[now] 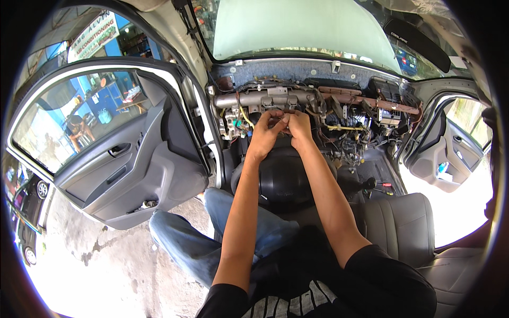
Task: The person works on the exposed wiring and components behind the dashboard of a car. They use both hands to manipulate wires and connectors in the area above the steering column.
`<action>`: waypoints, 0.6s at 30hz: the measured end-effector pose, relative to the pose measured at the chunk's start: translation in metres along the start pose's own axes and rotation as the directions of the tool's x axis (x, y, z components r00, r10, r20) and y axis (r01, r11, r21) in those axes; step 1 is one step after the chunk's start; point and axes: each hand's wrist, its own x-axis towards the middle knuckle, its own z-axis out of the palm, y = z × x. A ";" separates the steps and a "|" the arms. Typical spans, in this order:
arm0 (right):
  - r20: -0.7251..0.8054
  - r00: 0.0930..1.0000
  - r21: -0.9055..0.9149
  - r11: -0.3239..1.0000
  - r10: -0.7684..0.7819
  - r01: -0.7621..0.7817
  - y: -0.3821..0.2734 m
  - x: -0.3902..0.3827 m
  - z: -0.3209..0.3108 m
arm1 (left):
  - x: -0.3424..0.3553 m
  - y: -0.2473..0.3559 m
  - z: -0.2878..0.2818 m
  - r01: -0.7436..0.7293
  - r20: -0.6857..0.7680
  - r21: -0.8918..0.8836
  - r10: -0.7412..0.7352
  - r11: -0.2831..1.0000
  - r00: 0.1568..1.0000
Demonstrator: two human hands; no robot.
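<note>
My left hand (266, 134) and my right hand (300, 128) meet above the steering column, fingertips pressed together. Whatever is pinched between them is too small and covered to make out. Just behind the fingers runs a grey metal crossbeam (233, 99) of the stripped dashboard, with brackets and bundled wiring around it. A yellow wire (245, 116) and several connectors hang left of my left hand. Below both hands, between my forearms, sits the black steering wheel (283, 177).
At the left, the driver's door (143, 153) stands wide open; the passenger door (440, 143) is open too. Exposed wiring (344, 127) fills the dash to the right. A gear lever (368, 184) rises beside the seat (397, 222). Outside, a person (79, 127) bends down.
</note>
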 end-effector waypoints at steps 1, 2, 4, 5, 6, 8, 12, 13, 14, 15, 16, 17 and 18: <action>0.007 1.000 0.001 1.000 0.001 -0.001 -0.001 0.000 0.000 | -0.001 0.001 0.000 0.002 0.009 -0.012 -0.002 1.000 1.000; 0.013 1.000 0.001 1.000 0.003 -0.003 -0.001 0.000 0.000 | -0.001 0.002 0.000 0.004 0.008 -0.013 -0.004 1.000 1.000; -0.047 0.999 0.134 0.991 -0.016 0.023 0.000 -0.002 0.004 | -0.001 0.004 0.000 0.006 0.006 -0.012 -0.006 1.000 1.000; -0.048 0.999 0.132 0.991 -0.020 0.026 0.000 -0.003 0.005 | -0.001 0.004 0.001 0.005 0.007 -0.015 -0.004 1.000 1.000; -0.048 0.999 0.130 0.991 -0.024 0.030 0.000 -0.003 0.005 | -0.002 0.004 0.001 0.008 0.002 -0.014 -0.008 1.000 1.000; -0.053 0.998 0.128 0.992 -0.016 0.022 0.000 -0.003 0.006 | -0.001 0.004 0.000 0.012 0.003 -0.013 -0.012 1.000 1.000; -0.050 0.999 0.102 0.995 -0.011 0.016 0.000 -0.002 0.004 | -0.002 0.005 0.000 0.022 -0.004 -0.010 -0.022 1.000 1.000; -0.054 0.999 0.103 0.995 -0.006 0.012 0.000 -0.002 0.004 | -0.003 0.005 0.000 0.027 -0.006 -0.004 -0.027 1.000 1.000; -0.057 0.998 0.103 0.995 -0.005 0.011 0.000 -0.002 0.005 | -0.002 0.006 0.001 0.038 -0.006 -0.009 -0.038 0.999 0.999; -0.066 0.998 0.098 0.995 -0.001 0.008 0.000 -0.001 0.005 | -0.002 0.007 0.001 0.041 -0.002 -0.013 -0.041 0.999 0.999; -0.060 0.998 0.102 0.995 0.006 0.000 0.001 -0.001 0.005 | -0.003 0.007 0.001 0.043 0.001 -0.018 -0.043 0.999 0.999; -0.058 0.998 0.103 0.995 0.005 0.002 0.001 -0.001 0.005 | -0.003 0.008 0.001 0.061 0.002 -0.018 -0.061 0.998 0.998; -0.060 0.998 0.101 0.995 0.006 0.000 0.001 -0.001 0.005 | -0.003 0.009 0.002 0.051 -0.007 -0.002 -0.051 0.999 0.999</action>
